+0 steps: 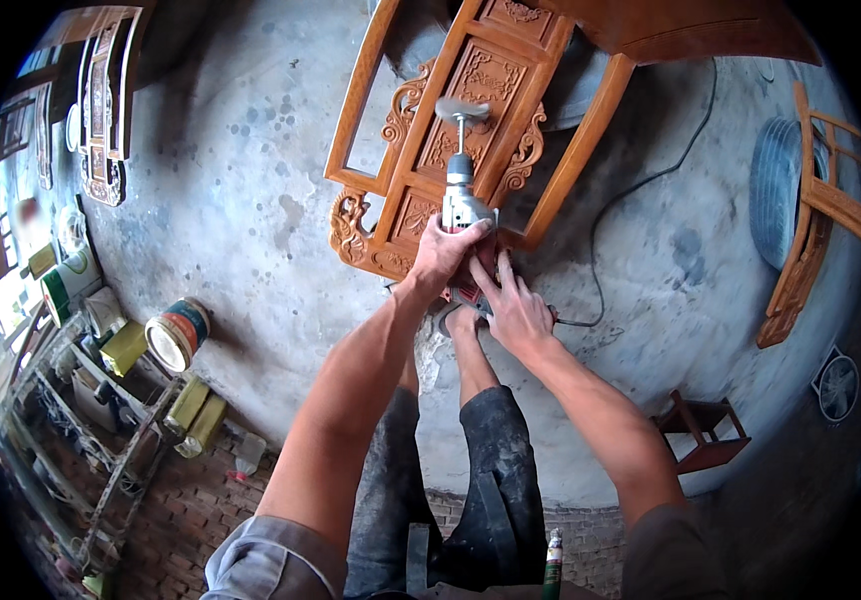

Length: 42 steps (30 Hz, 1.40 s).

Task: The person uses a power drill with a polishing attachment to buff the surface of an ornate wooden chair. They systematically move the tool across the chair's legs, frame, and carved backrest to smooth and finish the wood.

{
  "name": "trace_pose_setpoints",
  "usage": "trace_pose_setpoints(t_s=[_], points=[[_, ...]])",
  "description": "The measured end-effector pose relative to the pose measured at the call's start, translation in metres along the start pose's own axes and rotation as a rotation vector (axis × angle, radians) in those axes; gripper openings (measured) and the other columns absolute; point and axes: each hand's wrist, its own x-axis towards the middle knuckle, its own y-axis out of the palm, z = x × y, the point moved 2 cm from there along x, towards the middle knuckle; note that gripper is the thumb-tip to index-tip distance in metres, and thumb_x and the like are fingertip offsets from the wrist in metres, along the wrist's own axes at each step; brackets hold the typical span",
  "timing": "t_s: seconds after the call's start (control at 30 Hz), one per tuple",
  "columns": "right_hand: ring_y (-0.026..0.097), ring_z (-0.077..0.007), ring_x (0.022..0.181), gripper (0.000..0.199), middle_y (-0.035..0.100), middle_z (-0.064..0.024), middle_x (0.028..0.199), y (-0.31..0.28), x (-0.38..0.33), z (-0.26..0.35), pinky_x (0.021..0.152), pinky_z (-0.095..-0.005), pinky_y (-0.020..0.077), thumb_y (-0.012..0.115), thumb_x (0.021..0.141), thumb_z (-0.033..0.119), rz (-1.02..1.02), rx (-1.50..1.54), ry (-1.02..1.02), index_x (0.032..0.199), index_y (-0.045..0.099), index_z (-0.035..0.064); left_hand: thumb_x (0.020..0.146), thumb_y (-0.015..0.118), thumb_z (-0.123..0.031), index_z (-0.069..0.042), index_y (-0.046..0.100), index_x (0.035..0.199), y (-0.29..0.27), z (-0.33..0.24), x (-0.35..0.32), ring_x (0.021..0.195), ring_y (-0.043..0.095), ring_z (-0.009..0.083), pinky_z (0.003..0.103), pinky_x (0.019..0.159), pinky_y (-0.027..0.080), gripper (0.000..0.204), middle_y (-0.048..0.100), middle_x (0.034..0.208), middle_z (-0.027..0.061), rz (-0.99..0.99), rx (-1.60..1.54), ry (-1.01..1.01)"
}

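A corded power drill with a silver front and red body points away from me. My left hand is closed around its body just behind the silver front. Farther back, my right hand holds the drill's rear, two fingers stretched along the red housing; its grip is partly hidden. A round pale wheel, blurred as if spinning, is fixed on a shaft in the chuck. It is over or against the carved panel of an orange-brown wooden chair back; contact I cannot tell.
The drill's black cord runs over the grey concrete floor to the upper right. A tire with a wooden frame against it stands right, near a small stool. Left are a bucket, a metal rack and another carved piece.
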Motion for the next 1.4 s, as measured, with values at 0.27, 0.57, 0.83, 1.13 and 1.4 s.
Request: trace_pose_setpoints(t_s=[0.27,0.57,0.83,1.13,1.4], points=[[0.063,-0.0454,0.111,0.099,0.024,-0.0281,0.160,0.012,0.001,0.015,0.082,-0.0488,0.0608,0.075,0.079,0.025,-0.003,0.070,0.148,0.160,0.019,0.0339,0.081,0.085,-0.030,0.002,0.048,0.125,0.002,-0.010,0.001,0.084,0.068,0.0163,0.031,0.076,0.058,0.066,0.068,0.099,0.0103,0.036,0.056,0.027],[0.061,-0.0471,0.115,0.101,0.019,-0.0245,0.162,0.012,0.003,0.011,0.092,-0.0497,0.0573,0.077,0.080,0.030,0.006,0.072,0.209,0.160,0.016,0.0377,0.074,0.089,-0.038,0.007,0.049,0.124,0.007,-0.020,0.002,0.087,0.067,0.0186,0.033,0.079,0.057,0.079,0.067,0.102,0.0147,0.034,0.120,0.016],[0.060,-0.0460,0.116,0.098,0.021,-0.0252,0.161,0.018,-0.018,0.014,0.091,-0.0504,0.0572,0.076,0.081,0.030,0.093,0.072,0.164,0.160,0.017,0.0362,0.073,0.090,-0.037,0.005,0.048,0.126,0.005,0.014,-0.013,0.092,0.067,0.0197,0.033,0.082,0.057,0.079,0.066,0.105,0.0134,0.027,0.023,-0.066],[0.061,-0.0453,0.115,0.091,0.025,-0.0242,0.160,0.038,-0.014,0.036,0.089,-0.0521,0.0575,0.075,0.084,0.032,0.153,0.109,0.166,0.158,0.024,0.0364,0.080,0.085,-0.028,-0.001,0.051,0.126,-0.030,0.028,-0.010,0.089,0.067,0.0173,0.032,0.081,0.057,0.063,0.067,0.104,0.0095,0.049,0.026,-0.054],[0.062,-0.0433,0.114,0.094,0.032,-0.0234,0.157,0.051,-0.024,0.048,0.087,-0.0521,0.0577,0.078,0.081,0.030,0.027,0.074,0.291,0.158,0.025,0.0337,0.076,0.089,-0.031,0.004,0.045,0.122,-0.019,0.017,-0.019,0.081,0.068,0.0179,0.033,0.072,0.059,0.073,0.067,0.096,0.0122,0.145,0.028,-0.078]])
